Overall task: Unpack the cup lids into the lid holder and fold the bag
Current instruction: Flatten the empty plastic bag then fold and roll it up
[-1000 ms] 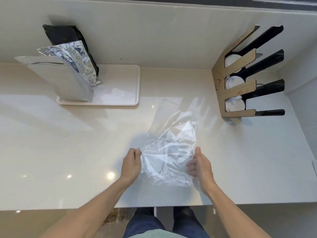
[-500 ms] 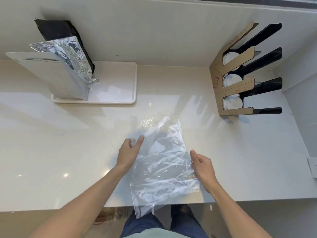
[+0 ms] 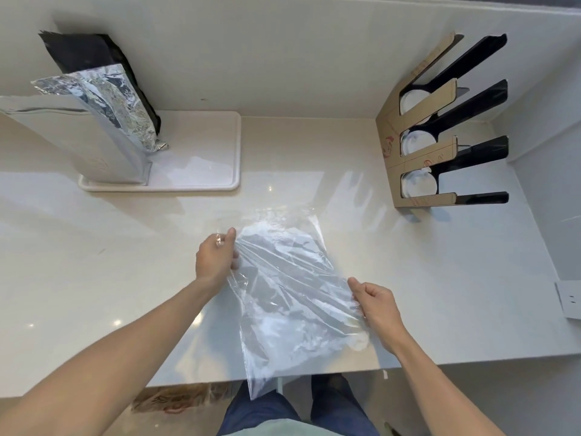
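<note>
Folding of the emptied bag. The clear plastic bag point(image 3: 292, 287) is shown spread slantwise over the front of the counter point(image 3: 94, 247), its lower corner hanging past the counter edge. Its upper left edge is pinched by the left hand point(image 3: 215, 258); its right edge, lower down, is pinched by the right hand point(image 3: 379, 306). The hands are held well apart, so that the film is drawn fairly taut between them. White cup lids point(image 3: 419, 184) are seen stacked in the slots of the lid holder point(image 3: 418, 146) at the back right, so unpacking is judged complete and only folding is left. For a clean fold, the film is best laid flat and squared to the counter edge first, trapped air being pressed out toward the open end. Opposite edges should then be brought together and each crease smoothed down, since thin film is likely to slip and spring open. A tray point(image 3: 204, 171) bearing foil pouches point(image 3: 103, 127) stands apart at the back left.
</note>
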